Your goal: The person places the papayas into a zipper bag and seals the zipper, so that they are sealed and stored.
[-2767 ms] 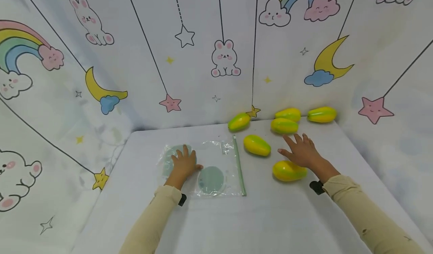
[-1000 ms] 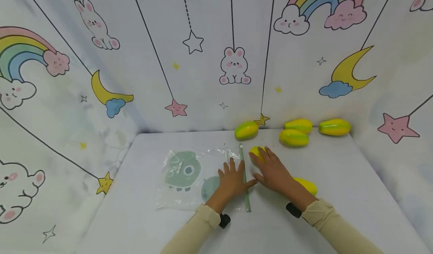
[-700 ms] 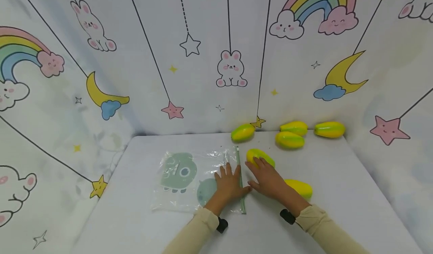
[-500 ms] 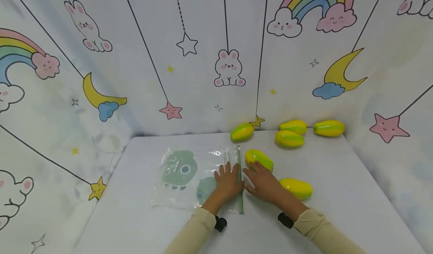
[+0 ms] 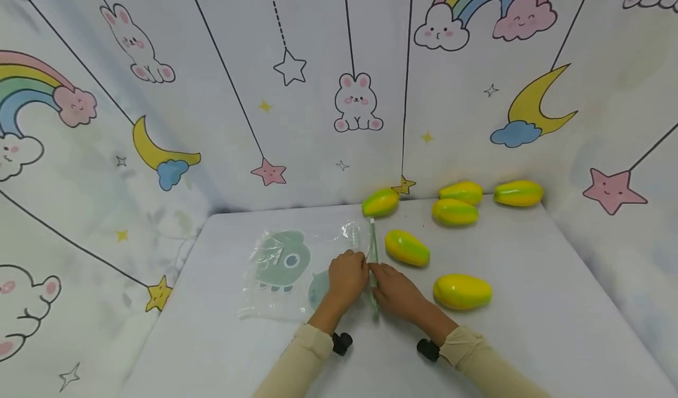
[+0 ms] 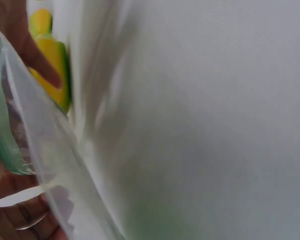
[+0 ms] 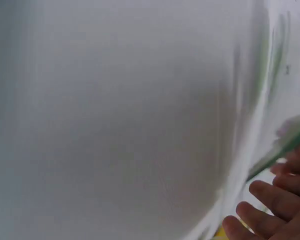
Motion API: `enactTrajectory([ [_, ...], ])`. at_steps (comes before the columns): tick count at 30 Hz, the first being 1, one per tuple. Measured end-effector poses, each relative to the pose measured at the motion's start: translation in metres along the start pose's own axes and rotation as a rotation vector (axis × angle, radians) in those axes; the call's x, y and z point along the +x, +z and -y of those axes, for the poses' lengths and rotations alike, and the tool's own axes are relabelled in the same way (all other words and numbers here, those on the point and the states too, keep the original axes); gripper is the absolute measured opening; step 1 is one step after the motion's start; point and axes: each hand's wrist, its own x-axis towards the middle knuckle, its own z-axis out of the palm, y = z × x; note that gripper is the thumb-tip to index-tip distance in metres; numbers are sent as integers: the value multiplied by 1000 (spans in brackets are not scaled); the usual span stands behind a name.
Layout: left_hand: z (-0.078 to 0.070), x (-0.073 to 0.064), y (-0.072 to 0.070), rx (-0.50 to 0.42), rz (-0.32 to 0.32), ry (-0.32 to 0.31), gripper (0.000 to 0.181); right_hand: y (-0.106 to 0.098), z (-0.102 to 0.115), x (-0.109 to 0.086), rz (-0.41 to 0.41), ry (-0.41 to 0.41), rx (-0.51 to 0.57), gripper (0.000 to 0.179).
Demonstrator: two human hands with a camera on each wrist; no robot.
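Note:
A clear plastic zipper bag [image 5: 339,233] with a green zip edge and green cartoon creatures printed on it lies on the table. My left hand [image 5: 346,275] has its fingers curled on the bag beside the zip edge. My right hand [image 5: 397,292] pinches that edge from the other side, and the two hands almost meet. Between them the zip edge is bent and raised. In the left wrist view the bag's clear film [image 6: 55,150] stands up in front of the left fingers. The right wrist view shows the right fingers [image 7: 280,200] at the green strip.
A yellow-green papaya [image 5: 406,248] lies just right of the bag, and another papaya [image 5: 462,292] lies nearer, beside my right forearm. Several more papayas stand along the back, including one [image 5: 380,202] behind the bag. A printed cloth wall [image 5: 307,133] closes off the back.
My left hand has gone from the bag's left part to its zip edge, and its spread fingers have curled. My right hand has left the papayas and come left to the zip edge, which is now lifted.

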Motion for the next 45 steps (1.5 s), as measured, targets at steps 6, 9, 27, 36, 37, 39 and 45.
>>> enactTrajectory([
  [6, 1, 2, -16, -7, -7, 5, 30, 13, -4, 1, 29, -1, -13, 50],
  [9, 4, 4, -25, 30, -63, 42, 36, 14, -7, 1, 46, -33, -112, 46],
  [27, 11, 4, -84, -1, -22, -21, 3, -6, 5, 18, 277, 46, -267, 45],
  [36, 14, 2, -68, -82, -52, -28, 16, -33, 24, 17, 248, -102, -213, 37],
  [37, 16, 2, -67, -79, -61, -32, 15, -33, 25, 14, 249, -131, -234, 41],
  [39, 17, 5, -67, -75, -78, -40, 15, -34, 27, 9, 247, -188, -283, 45],
  [45, 17, 11, -75, -130, -64, -4, 12, -24, 24, 5, 196, -314, -291, 37],
])
